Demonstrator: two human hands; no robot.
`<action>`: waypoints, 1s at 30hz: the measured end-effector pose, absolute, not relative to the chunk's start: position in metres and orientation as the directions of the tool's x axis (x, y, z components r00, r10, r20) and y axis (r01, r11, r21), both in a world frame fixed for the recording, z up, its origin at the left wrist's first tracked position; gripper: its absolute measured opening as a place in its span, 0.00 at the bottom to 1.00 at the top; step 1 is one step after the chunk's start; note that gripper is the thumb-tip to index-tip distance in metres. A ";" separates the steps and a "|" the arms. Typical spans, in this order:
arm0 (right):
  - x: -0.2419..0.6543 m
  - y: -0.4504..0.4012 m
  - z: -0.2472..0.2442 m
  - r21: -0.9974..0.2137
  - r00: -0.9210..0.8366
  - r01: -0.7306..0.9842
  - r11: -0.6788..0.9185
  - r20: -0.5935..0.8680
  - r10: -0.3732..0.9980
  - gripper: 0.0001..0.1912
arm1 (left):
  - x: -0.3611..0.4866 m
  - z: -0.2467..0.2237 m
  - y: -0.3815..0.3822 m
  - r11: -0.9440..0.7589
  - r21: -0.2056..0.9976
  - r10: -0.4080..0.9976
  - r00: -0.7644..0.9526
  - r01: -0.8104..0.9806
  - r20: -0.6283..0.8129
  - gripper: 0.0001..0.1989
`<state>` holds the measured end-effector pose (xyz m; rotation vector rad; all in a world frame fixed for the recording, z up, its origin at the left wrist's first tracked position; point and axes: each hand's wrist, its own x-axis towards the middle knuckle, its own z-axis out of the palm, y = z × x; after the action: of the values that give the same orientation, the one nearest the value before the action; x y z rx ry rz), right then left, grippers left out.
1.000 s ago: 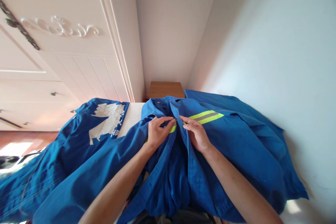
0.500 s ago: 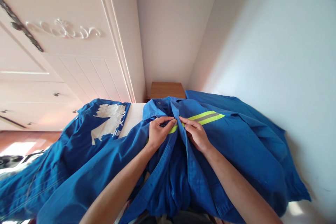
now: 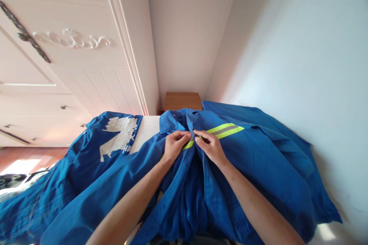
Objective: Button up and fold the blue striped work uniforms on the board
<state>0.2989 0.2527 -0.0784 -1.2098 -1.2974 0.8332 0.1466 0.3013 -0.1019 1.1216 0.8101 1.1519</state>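
Note:
A blue work jacket (image 3: 258, 168) with a yellow-and-grey reflective stripe (image 3: 225, 130) lies spread in front of me, its collar (image 3: 169, 121) at the far end. My left hand (image 3: 174, 145) pinches the left front edge just below the collar. Close beside it, my right hand (image 3: 209, 146) grips the right front edge between thumb and fingers. Both edges meet between my fingertips; whether a button sits there is hidden. Below the hands the two front panels fall apart, with gathered blue cloth showing between them.
Another blue garment (image 3: 77, 164) with a white patch (image 3: 120, 134) lies at the left. White cabinets (image 3: 86, 57) with dark knobs stand on the left, a pale wall (image 3: 310, 65) on the right. A small wooden cabinet (image 3: 183, 100) is at the far end.
My hands have drawn closer together, and the two jacket edges now meet near the collar. My right fingers have closed in further on the cloth. The view has tilted slightly.

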 end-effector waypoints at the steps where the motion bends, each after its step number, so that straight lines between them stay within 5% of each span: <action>1: 0.299 0.253 -0.079 -0.954 0.141 0.187 0.234 0.262 0.955 0.14 | 0.147 -0.102 0.301 0.039 0.954 0.967 0.254 -0.297 0.040 0.15; 11: 0.299 0.257 -0.083 -0.958 0.128 0.220 0.184 0.215 0.968 0.18 | 0.148 -0.103 0.305 0.184 0.866 0.943 0.331 -0.465 -0.022 0.14; 22: 0.293 0.255 -0.080 -0.807 0.108 0.475 0.351 0.449 0.887 0.14 | 0.148 -0.096 0.302 0.260 0.868 0.920 0.381 -0.424 -0.089 0.17; 30: 0.298 0.252 -0.080 -0.829 0.061 0.440 0.346 0.412 0.909 0.14 | 0.146 -0.103 0.306 0.299 0.844 0.920 0.368 -0.445 -0.131 0.18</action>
<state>0.2982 0.2518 -0.0805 -1.2608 -1.5545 0.5580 0.1462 0.3061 -0.1031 0.8134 0.7030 1.0134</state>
